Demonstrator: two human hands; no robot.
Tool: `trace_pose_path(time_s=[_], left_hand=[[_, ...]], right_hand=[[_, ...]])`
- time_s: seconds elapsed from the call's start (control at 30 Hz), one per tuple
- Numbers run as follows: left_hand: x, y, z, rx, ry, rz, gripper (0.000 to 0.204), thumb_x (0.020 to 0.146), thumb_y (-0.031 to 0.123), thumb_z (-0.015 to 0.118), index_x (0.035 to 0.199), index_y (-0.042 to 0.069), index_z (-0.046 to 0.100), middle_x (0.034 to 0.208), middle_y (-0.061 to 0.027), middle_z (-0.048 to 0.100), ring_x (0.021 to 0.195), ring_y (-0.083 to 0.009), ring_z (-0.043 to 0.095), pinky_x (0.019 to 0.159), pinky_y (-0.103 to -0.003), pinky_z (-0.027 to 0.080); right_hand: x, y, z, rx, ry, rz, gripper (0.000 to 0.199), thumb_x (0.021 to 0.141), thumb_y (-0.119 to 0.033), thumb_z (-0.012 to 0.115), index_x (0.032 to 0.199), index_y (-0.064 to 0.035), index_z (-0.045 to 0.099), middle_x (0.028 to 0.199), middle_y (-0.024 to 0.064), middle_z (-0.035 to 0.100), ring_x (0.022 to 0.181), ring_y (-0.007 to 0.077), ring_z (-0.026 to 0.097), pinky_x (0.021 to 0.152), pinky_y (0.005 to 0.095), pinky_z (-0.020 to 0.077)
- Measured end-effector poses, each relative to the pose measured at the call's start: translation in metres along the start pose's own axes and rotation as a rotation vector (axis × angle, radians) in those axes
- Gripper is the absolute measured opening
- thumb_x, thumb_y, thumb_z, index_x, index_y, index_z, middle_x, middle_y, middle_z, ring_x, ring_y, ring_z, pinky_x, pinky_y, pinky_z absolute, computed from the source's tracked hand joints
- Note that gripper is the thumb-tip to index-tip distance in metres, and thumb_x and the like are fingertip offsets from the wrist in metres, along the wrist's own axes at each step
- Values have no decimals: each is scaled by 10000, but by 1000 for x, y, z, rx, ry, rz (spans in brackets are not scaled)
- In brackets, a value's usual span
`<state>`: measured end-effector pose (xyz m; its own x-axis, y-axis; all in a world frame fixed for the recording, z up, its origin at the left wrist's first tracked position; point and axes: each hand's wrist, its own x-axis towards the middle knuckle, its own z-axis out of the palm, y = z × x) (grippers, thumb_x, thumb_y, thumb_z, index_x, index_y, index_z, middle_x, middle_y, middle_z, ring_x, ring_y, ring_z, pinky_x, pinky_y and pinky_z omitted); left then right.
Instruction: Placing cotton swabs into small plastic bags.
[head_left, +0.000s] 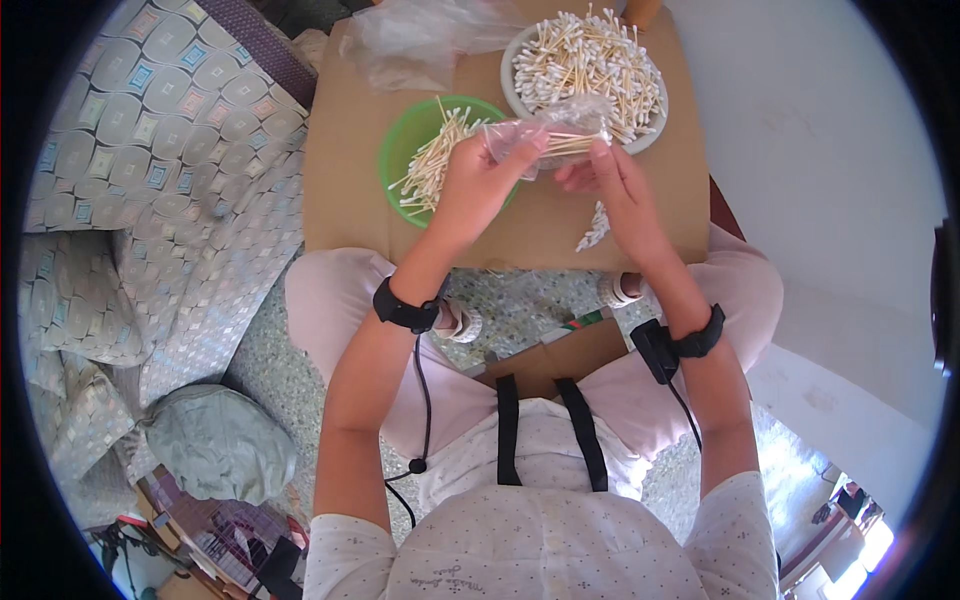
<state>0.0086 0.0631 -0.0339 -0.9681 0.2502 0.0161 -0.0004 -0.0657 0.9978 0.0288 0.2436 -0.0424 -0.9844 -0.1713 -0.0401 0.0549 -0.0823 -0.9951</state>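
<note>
Both my hands hold a clear plastic bag [512,132] with a bundle of cotton swabs [570,145] in it, above the cardboard-covered table. My left hand [487,178] is closed on the bag's left part, thumb on top. At the other end, my right hand [622,188] pinches the bag by the swab tips. Beneath and left of my left hand is a green bowl [393,160] partly filled with loose swabs. Beyond my right hand, a white bowl [513,88] is heaped with swabs. A few swabs [594,228] lie on the cardboard, partly hidden by my right hand.
Crumpled clear plastic [410,45] lies at the table's far left. The cardboard top [340,190] ends just before my knees. A patterned fabric-covered seat [190,180] stands at left, a white wall [810,170] at right. A grey-green bundle [222,440] sits on the floor.
</note>
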Motion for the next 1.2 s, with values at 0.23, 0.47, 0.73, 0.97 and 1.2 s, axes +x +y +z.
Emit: trace_pose_path(time_s=[0.23,0.47,0.73,0.97,1.2], left_hand=[[0,1,0,72,-27,-1,300,948,239,555,1133,19,642,1028,-13,663,877,-49,573,737,-206,444],[0,0,-3,55,-49,-81,334,932,238,588,1160,-4,616,1102,-45,646,979,-93,581,847,-259,454],[6,1,-10,29,-24,70,386,888,172,649,1231,22,554,1161,-64,619,995,-114,591,796,-239,471],[8,8,-20,-39,-95,-38,403,877,115,647,1253,23,537,1096,-44,637,932,-90,597,737,-219,476],[9,20,-41,57,-139,-32,396,883,136,641,1262,54,559,997,-6,652,856,-63,585,698,-204,459]], right_hand=[[-3,0,-6,-419,-35,-108,352,991,-297,458,999,18,615,778,54,644,715,115,579,687,272,473],[-1,-10,3,-42,150,-65,325,972,-289,500,1068,-14,646,854,35,642,743,96,570,673,237,451],[3,-8,-5,-47,307,-96,245,920,-240,608,1026,-22,641,915,9,632,765,82,591,683,220,447],[6,-13,-16,-8,326,-93,230,913,-241,605,1012,-36,636,907,8,624,779,97,608,685,208,439],[9,-9,-25,-15,296,-52,223,912,-244,569,1019,-65,648,848,-6,583,723,87,519,660,241,429]])
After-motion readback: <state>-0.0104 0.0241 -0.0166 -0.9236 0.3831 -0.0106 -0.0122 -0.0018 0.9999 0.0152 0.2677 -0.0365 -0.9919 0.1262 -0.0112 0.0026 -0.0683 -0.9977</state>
